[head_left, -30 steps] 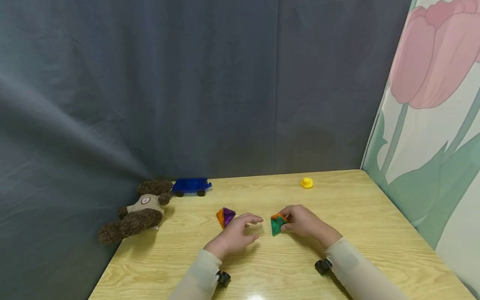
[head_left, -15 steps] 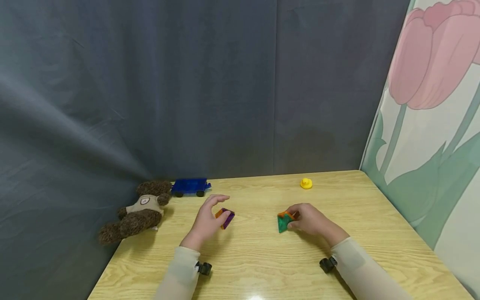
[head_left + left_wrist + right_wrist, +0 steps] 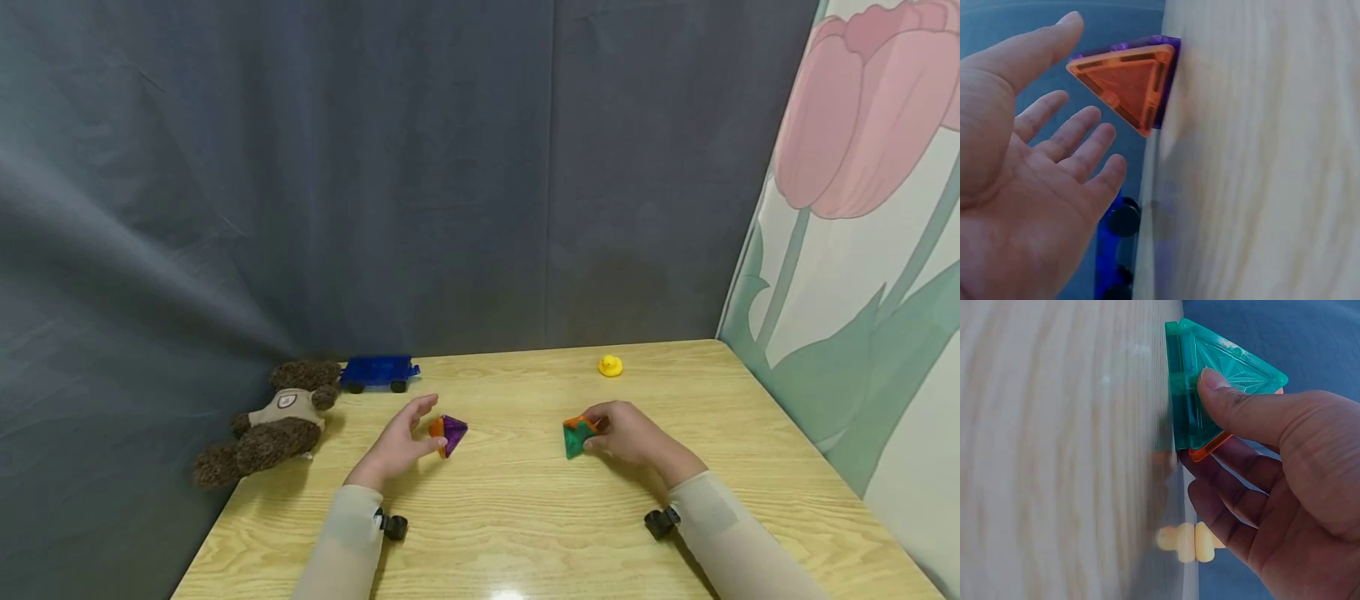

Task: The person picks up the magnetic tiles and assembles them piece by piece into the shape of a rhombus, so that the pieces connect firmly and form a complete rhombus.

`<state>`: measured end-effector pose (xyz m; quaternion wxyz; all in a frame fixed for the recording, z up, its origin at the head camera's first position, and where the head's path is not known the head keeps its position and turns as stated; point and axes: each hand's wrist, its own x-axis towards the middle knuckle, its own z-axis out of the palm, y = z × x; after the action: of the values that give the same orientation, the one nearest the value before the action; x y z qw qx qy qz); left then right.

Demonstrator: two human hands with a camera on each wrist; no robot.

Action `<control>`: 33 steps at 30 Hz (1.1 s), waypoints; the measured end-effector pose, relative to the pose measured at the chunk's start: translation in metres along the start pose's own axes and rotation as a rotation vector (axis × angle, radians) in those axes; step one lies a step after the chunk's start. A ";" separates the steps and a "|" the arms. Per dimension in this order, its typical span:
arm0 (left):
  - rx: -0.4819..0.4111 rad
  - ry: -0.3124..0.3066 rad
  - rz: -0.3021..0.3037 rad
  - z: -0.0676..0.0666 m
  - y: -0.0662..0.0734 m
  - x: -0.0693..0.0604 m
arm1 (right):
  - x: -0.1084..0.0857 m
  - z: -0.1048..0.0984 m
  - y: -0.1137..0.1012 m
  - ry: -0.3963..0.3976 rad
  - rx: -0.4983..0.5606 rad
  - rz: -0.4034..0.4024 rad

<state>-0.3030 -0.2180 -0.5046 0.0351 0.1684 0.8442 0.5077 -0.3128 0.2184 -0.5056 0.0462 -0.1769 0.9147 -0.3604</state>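
Note:
A small pyramid of see-through orange and purple magnetic tiles (image 3: pixel 454 434) stands on the wooden table. Just left of it is my left hand (image 3: pixel 397 446), fingers apart and loosely extended, with nothing in its grasp. The left wrist view shows the pyramid's orange triangle (image 3: pixel 1129 87) beyond the fingertips, a gap between them. My right hand (image 3: pixel 630 437) holds a green and orange magnetic tile pyramid (image 3: pixel 576 442) low over or on the table. In the right wrist view its thumb presses the green tile face (image 3: pixel 1244 372); the orange far side is mostly hidden.
A brown teddy bear (image 3: pixel 288 425) in a beige shirt lies at the left edge. Beside it, at the back, is a blue wheeled toy car base (image 3: pixel 378 372). A yellow rubber duck (image 3: pixel 611 365) sits at the back right. A dark curtain (image 3: pixel 450 183) hangs behind the table (image 3: pixel 510 525).
My left hand has swung left, past the orange and purple pyramid, to its left side. My right hand has shifted slightly right, carrying the green and orange pyramid along.

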 end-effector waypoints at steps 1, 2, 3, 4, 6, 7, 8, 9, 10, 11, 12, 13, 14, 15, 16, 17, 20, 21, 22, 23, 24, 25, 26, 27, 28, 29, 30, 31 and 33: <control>-0.004 -0.009 -0.010 0.000 -0.001 0.000 | 0.000 -0.001 0.001 0.002 0.001 0.006; -0.007 -0.018 -0.018 0.000 -0.003 0.001 | 0.000 -0.002 0.002 0.002 0.003 0.007; -0.012 -0.028 -0.022 0.000 -0.004 0.002 | 0.000 -0.003 0.002 0.003 0.003 0.011; -0.022 -0.039 -0.026 0.000 -0.006 0.003 | 0.000 -0.003 0.003 0.006 0.001 0.011; -0.032 -0.063 -0.030 0.000 -0.009 0.004 | 0.000 -0.004 0.005 0.007 0.001 0.013; -0.038 -0.076 -0.030 -0.001 -0.011 0.005 | 0.001 -0.005 0.006 0.007 -0.001 0.013; -0.045 -0.087 -0.026 -0.001 -0.011 0.006 | 0.001 -0.005 0.007 0.008 -0.003 0.014; -0.050 -0.096 -0.023 0.000 -0.012 0.007 | 0.001 -0.006 0.008 0.009 -0.003 0.015; -0.051 -0.102 -0.025 0.000 -0.013 0.008 | 0.001 -0.006 0.009 0.010 -0.004 0.016; -0.048 -0.105 -0.024 0.000 -0.014 0.008 | 0.001 -0.007 0.010 0.011 -0.001 0.021; -0.047 -0.107 -0.026 0.000 -0.015 0.009 | 0.001 -0.007 0.010 0.012 0.003 0.022; -0.046 -0.107 -0.028 0.001 -0.016 0.010 | 0.001 -0.007 0.011 0.012 0.007 0.023; -0.044 -0.108 -0.031 0.001 -0.017 0.011 | 0.001 -0.008 0.012 0.012 0.015 0.024; -0.039 -0.109 -0.035 0.001 -0.019 0.012 | 0.001 -0.008 0.013 0.012 0.021 0.024; -0.036 -0.109 -0.037 0.001 -0.020 0.012 | 0.001 -0.008 0.013 0.013 0.027 0.025; -0.032 -0.108 -0.038 0.001 -0.020 0.013 | 0.001 -0.009 0.014 0.013 0.031 0.024; -0.015 -0.106 -0.038 0.001 -0.022 0.013 | 0.001 -0.009 0.016 0.012 0.038 0.018; -0.005 -0.106 -0.038 0.001 -0.022 0.013 | 0.001 -0.009 0.016 0.013 0.038 0.017; 0.002 -0.105 -0.037 0.001 -0.022 0.013 | 0.001 -0.009 0.016 0.013 0.037 0.013; 0.007 -0.103 -0.036 0.001 -0.022 0.013 | 0.001 -0.009 0.017 0.012 0.037 0.009; 0.015 -0.102 -0.034 0.001 -0.022 0.013 | 0.001 -0.009 0.017 0.013 0.038 0.008; 0.022 -0.099 -0.037 0.001 -0.022 0.013 | 0.001 -0.009 0.017 0.014 0.039 0.007; 0.029 -0.097 -0.039 0.002 -0.021 0.013 | 0.001 -0.009 0.017 0.015 0.039 0.007; 0.037 -0.094 -0.042 0.002 -0.021 0.013 | 0.001 -0.009 0.017 0.015 0.037 0.006; 0.042 -0.088 -0.046 0.002 -0.021 0.013 | 0.001 -0.009 0.016 0.014 0.038 0.005; 0.051 -0.083 -0.051 0.003 -0.021 0.013 | 0.001 -0.010 0.016 0.015 0.040 0.007; 0.062 -0.077 -0.054 0.003 -0.021 0.012 | 0.001 -0.010 0.016 0.014 0.040 0.007; 0.068 -0.072 -0.058 0.004 -0.021 0.012 | 0.001 -0.010 0.016 0.013 0.039 0.007; 0.080 -0.062 -0.057 0.005 -0.021 0.011 | 0.000 -0.011 0.015 0.011 0.037 0.005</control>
<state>-0.3179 -0.2194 -0.5236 0.0689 0.1609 0.8668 0.4668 -0.3198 0.2353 -0.5079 0.0451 -0.1716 0.9087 -0.3780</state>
